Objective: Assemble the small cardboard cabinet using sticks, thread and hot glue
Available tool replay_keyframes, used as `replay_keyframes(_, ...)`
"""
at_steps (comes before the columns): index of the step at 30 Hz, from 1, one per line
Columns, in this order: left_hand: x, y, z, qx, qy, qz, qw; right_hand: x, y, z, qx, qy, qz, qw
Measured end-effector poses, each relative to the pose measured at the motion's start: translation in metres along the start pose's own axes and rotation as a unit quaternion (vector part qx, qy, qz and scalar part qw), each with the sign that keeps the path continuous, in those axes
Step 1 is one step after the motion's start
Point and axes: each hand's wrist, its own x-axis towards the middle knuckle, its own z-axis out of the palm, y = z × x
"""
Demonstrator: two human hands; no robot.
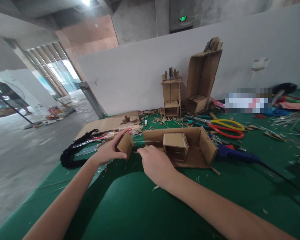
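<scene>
My left hand [111,150] grips a small cardboard piece [126,145], thumb on the near side and fingers behind. Just to its right, my right hand [155,163] is closed in a pinch at a thin pale strand or stick [134,152] that runs toward the cardboard piece. Another thin line [147,141] stretches from that piece toward a cardboard box frame [197,156] lying on its back. Inside this frame sits a smaller cardboard box [175,140]. My right fingertips partly hide the strand.
Scissors [227,129] with red and yellow handles and a blue glue gun [237,154] with a cord lie right. Two upright cardboard models [172,91] stand by the white wall [135,80]. Cardboard scraps, a black fuzzy strip [70,156] and plastic-wrapped sticks cover the green table [130,206].
</scene>
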Motion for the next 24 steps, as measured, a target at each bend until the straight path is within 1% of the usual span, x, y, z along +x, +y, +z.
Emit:
replay_keyframes(3,0.0,-0.001,0.0,0.002,0.001,0.008,1.0,0.004,-0.002,0.007,0.004,-0.007,0.036,0.999)
replay_keyframes(8,0.0,-0.001,0.0,0.008,0.006,0.007,1.0,0.003,-0.004,0.013,0.004,-0.01,0.056,0.998)
replay_keyframes(15,-0.001,-0.001,0.001,0.001,0.012,-0.015,1.0,0.004,-0.003,0.016,-0.001,-0.008,0.06,0.998)
replay_keyframes(19,-0.002,0.001,0.001,-0.003,0.014,-0.016,1.0,0.005,-0.003,0.016,-0.003,-0.008,0.059,0.998)
replay_keyframes(24,-0.002,-0.004,0.001,-0.018,0.016,-0.013,1.0,0.005,-0.002,0.017,0.0,-0.009,0.051,0.999)
